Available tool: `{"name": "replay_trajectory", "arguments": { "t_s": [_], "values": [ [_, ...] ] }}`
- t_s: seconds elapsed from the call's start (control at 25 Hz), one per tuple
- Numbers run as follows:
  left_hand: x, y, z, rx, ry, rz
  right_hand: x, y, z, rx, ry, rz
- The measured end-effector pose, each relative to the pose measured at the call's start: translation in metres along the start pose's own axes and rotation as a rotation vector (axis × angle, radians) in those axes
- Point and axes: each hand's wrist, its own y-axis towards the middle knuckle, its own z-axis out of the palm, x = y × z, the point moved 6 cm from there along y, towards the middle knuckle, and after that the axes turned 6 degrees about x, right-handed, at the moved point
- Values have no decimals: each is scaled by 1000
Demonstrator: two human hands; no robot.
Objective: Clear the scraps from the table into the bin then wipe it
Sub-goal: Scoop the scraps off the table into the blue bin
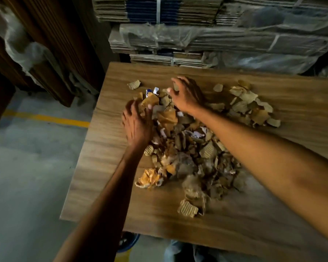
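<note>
Head view: both hands, left [136, 125] and right [186, 95], spread on scraps [187, 148].

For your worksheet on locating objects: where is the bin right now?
In the head view, only a blue rim of the bin peeks out under the near edge of the table, bottom centre, right of the left forearm.

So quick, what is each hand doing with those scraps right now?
Left hand: open, fingers spread, resting on the scrap pile, gripping nothing clearly.
Right hand: open, fingers curled over the pile's far end, holding nothing.
</note>
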Motion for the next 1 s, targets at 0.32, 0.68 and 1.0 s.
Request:
{"name": "replay_trajectory", "arguments": {
  "t_s": [0.32, 0.68, 1.0],
  "values": [
    [-6, 106, 41, 418, 29, 49, -13, 11, 18, 217, 101, -171],
    [-69, 64, 80, 648, -111, 274, -206, -56, -83, -178, -18, 406],
    [-96, 31, 92, 575, 306, 462, -147, -89, -41, 75, 122, -1]
  ]
}}
